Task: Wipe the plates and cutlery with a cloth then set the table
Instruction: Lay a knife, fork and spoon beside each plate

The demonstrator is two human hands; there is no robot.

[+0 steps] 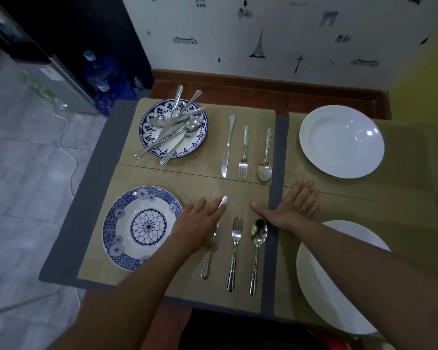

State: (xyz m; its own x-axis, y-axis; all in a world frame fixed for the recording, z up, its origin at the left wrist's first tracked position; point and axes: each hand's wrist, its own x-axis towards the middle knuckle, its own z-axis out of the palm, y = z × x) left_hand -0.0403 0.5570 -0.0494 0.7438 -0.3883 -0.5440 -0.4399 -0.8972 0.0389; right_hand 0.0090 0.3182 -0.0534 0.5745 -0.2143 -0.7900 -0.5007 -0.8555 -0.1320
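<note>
My left hand (200, 222) lies flat with straight fingers on a table knife (210, 253) on the near left placemat (192, 188). Right of the knife lie a fork (235, 251) and a spoon (257, 246). A blue-patterned plate (116, 223) sits left of my hand. My right hand (292, 207) rests flat, fingers spread, on the mats beside the spoon. On the far left mat a knife (226, 147), a fork (243, 154) and a spoon (265, 157) lie in a row. A blue-rimmed plate (149, 117) there carries several loose pieces of cutlery (173, 127). No cloth is visible.
A white plate (341, 141) stands at the far right, another white plate (321, 286) near right under my forearm. A wooden ledge and wall (263, 46) run behind the table. Blue water bottles (104, 77) and a white cable (66, 137) are on the floor left.
</note>
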